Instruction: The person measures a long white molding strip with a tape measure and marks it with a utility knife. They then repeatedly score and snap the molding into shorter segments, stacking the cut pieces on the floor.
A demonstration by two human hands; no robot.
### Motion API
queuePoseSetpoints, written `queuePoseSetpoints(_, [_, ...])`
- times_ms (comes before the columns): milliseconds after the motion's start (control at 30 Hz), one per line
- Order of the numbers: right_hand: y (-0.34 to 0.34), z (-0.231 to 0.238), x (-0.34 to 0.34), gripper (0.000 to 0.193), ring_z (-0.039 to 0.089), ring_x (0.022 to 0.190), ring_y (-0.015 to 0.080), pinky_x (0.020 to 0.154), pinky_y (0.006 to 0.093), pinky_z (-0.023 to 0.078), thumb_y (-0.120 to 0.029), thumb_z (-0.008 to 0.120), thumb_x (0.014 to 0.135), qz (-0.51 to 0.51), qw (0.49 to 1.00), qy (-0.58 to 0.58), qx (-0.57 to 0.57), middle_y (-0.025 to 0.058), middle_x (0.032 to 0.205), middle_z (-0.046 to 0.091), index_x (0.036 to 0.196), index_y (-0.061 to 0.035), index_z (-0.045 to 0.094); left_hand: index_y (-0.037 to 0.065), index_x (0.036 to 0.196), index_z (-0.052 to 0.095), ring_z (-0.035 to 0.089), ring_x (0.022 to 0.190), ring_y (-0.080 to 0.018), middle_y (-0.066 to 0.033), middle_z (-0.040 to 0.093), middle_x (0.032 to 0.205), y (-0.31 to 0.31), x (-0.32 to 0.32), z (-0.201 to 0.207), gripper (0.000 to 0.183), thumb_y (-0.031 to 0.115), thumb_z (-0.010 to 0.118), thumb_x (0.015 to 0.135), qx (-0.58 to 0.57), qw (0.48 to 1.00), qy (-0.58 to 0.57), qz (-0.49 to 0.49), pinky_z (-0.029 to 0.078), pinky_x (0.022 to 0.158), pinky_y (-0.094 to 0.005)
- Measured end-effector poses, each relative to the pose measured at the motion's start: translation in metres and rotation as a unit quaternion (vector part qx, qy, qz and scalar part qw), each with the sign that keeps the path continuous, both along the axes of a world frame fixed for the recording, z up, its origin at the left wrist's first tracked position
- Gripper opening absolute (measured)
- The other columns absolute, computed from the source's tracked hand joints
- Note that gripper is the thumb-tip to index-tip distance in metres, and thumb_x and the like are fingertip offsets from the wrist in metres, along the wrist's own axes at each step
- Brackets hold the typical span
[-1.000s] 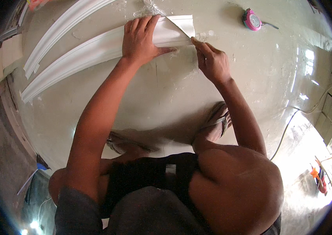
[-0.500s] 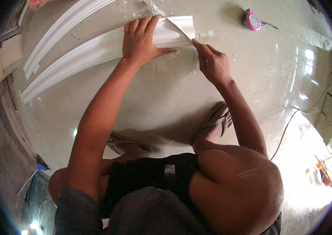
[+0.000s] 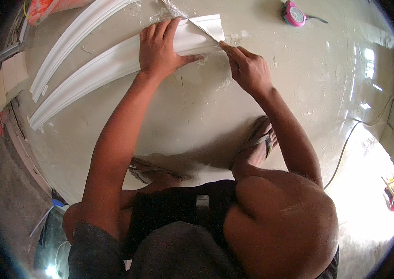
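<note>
A long white moulding strip (image 3: pixel 95 63) lies on the floor, curving across the upper left. My left hand (image 3: pixel 158 46) rests flat over it near its right end, fingers over the far edge and thumb stretched toward the right. In my closed right hand (image 3: pixel 251 69) is the handle end of what looks like a hand saw (image 3: pixel 197 25), seen nearly edge-on. Its thin blade crosses the strip diagonally, just right of my left hand. Most of the handle is hidden by my fingers, and the blade's far end reaches the top edge of the view.
A second white moulding strip (image 3: pixel 73 42) lies farther left. A pink tape measure (image 3: pixel 294 14) sits at the upper right. Light crumbs dot the floor (image 3: pixel 197 107). A cable (image 3: pixel 343 160) runs along the right, and an orange-red object (image 3: pixel 50 8) is at the upper left.
The whole view has shifted and turned slightly, showing more of the orange-red object. Both hands keep their grip, and the saw stays at nearly the same place across the strip.
</note>
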State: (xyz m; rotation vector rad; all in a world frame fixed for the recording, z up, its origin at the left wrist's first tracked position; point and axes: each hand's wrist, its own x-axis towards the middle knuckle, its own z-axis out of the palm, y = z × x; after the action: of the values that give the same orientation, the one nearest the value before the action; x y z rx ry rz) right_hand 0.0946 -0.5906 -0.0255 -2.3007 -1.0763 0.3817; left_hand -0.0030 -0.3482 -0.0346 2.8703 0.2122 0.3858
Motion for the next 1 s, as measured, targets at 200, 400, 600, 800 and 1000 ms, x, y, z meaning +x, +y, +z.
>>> queuePoseSetpoints(200, [-0.106, 0.003, -0.031, 0.047, 0.07, 0.071, 0.027, 0.061, 0.0407, 0.058, 0.002, 0.065, 0.091, -0.006, 1.0, -0.017, 0.022, 0.0087, 0.082, 0.066, 0.134, -0.0178, 0.068, 0.008, 0.14, 0.058, 0.056, 0.122, -0.0322, -0.0099, 0.062, 0.133, 0.004, 0.001, 0.002, 0.108, 0.07, 0.09, 0.057, 0.006, 1.0, 0.01, 0.009, 0.04, 0.107, -0.0493])
queuePoseSetpoints(400, [-0.022, -0.011, -0.006, 0.049, 0.069, 0.077, 0.0363, 0.065, 0.0463, 0.058, -0.007, 0.065, 0.09, -0.013, 0.999, -0.004, 0.048, 0.0111, 0.091, 0.067, 0.136, -0.0219, 0.065, 0.007, 0.139, 0.059, 0.056, 0.119, -0.0321, -0.0115, 0.063, 0.127, 0.002, 0.002, 0.001, 0.108, 0.069, 0.091, 0.056, 0.011, 1.0, -0.007, 0.002, 0.042, 0.104, -0.0481])
queuePoseSetpoints(600, [-0.098, -0.012, -0.021, 0.055, 0.069, 0.073, 0.03, 0.065, 0.0432, 0.059, -0.002, 0.066, 0.088, -0.002, 0.999, -0.02, 0.042, 0.0074, 0.089, 0.068, 0.14, -0.0211, 0.064, 0.006, 0.139, 0.058, 0.056, 0.12, -0.0329, -0.0108, 0.063, 0.128, 0.007, 0.004, 0.0, 0.107, 0.068, 0.091, 0.058, 0.01, 1.0, -0.015, -0.002, 0.042, 0.105, -0.048])
queuePoseSetpoints(800, [-0.062, -0.012, -0.017, 0.061, 0.07, 0.079, 0.032, 0.069, 0.0451, 0.06, -0.004, 0.067, 0.084, 0.012, 0.999, -0.015, 0.026, 0.0072, 0.095, 0.069, 0.142, -0.022, 0.06, 0.007, 0.14, 0.057, 0.056, 0.121, -0.0332, -0.0112, 0.063, 0.13, 0.005, 0.003, 0.0, 0.106, 0.067, 0.091, 0.059, 0.007, 1.0, 0.002, -0.002, 0.041, 0.106, -0.0484])
queuePoseSetpoints(1000, [-0.052, -0.016, -0.01, 0.063, 0.07, 0.079, 0.0326, 0.069, 0.0442, 0.06, -0.004, 0.067, 0.084, 0.017, 0.999, -0.02, 0.038, 0.0073, 0.092, 0.067, 0.144, -0.0225, 0.059, 0.007, 0.142, 0.056, 0.055, 0.122, -0.0329, -0.0115, 0.062, 0.132, 0.007, 0.001, 0.0, 0.108, 0.068, 0.09, 0.059, 0.005, 1.0, 0.022, 0.005, 0.04, 0.108, -0.0487])
